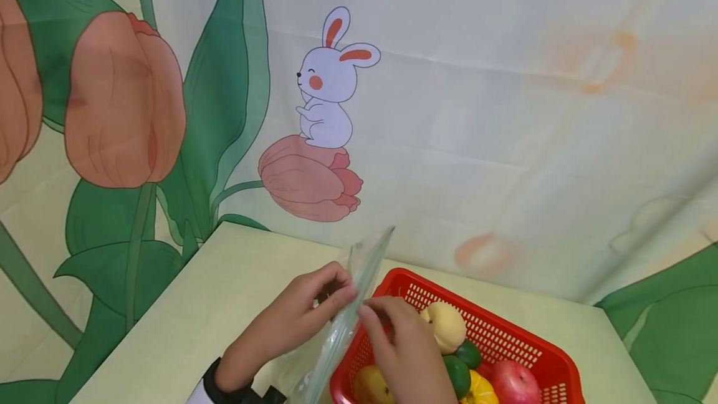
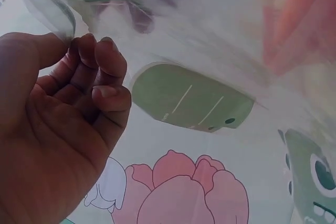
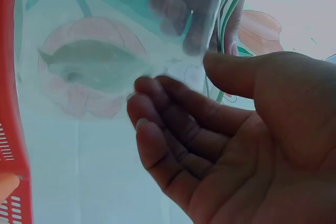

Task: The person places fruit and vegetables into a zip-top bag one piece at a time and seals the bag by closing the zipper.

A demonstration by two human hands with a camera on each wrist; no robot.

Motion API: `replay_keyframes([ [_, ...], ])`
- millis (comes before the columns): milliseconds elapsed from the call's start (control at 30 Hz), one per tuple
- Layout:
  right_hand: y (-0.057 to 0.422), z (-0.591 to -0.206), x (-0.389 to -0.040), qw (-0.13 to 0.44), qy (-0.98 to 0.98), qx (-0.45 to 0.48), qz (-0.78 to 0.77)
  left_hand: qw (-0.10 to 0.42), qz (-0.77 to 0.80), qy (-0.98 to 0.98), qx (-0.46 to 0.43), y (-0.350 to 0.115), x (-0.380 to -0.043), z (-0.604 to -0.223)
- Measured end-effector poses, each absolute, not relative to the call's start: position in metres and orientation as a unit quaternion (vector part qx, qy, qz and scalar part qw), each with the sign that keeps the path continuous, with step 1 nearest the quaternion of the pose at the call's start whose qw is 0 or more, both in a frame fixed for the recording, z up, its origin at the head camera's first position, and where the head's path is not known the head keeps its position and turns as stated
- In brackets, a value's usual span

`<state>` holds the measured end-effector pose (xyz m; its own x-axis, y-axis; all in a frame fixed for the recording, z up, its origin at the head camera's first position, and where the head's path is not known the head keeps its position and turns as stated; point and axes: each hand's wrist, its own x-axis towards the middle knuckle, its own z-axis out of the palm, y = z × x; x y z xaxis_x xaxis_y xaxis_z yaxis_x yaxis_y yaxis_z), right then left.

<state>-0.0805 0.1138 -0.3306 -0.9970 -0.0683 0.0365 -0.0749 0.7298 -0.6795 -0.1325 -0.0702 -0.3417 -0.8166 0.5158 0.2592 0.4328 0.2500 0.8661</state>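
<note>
A clear plastic zip bag (image 1: 367, 262) stands upright in front of me, its zip strip running along the side between my hands. My left hand (image 1: 305, 310) pinches the bag's edge between thumb and forefinger. In the left wrist view, a green printed figure (image 2: 189, 98) shows on the film. My right hand (image 1: 406, 341) is at the strip's other side, fingertips close to it. In the right wrist view, its thumb and loosely bent fingers (image 3: 152, 135) stand apart in front of the film. Whether they touch it is hard to tell.
A red plastic basket (image 1: 561, 360) stands right of the bag, partly behind my right hand. It holds a pale round fruit (image 1: 449, 327), green ones (image 1: 457, 374), a yellow ribbed one (image 1: 479, 388) and a red one (image 1: 515, 382). Behind the pale table (image 1: 224, 279) hangs a printed cloth (image 1: 477, 111).
</note>
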Motion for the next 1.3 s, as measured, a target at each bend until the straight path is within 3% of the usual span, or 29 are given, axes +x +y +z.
replay_keyframes([
  [400,0.109,-0.336,-0.087,0.033,-0.927,0.07,0.366,0.003,0.549,0.781,0.298,-0.066,-0.134,-0.355],
  [600,0.109,-0.336,-0.089,0.035,-0.928,0.067,0.364,0.02,0.539,0.792,0.287,-0.064,-0.132,-0.351],
  [867,0.106,-0.342,-0.092,0.027,-0.932,0.056,0.358,0.039,0.504,0.838,0.204,-0.058,-0.123,-0.35],
  [1300,0.102,-0.347,-0.091,0.037,-0.95,0.071,0.303,0.035,0.468,0.859,0.204,-0.057,-0.117,-0.345],
])
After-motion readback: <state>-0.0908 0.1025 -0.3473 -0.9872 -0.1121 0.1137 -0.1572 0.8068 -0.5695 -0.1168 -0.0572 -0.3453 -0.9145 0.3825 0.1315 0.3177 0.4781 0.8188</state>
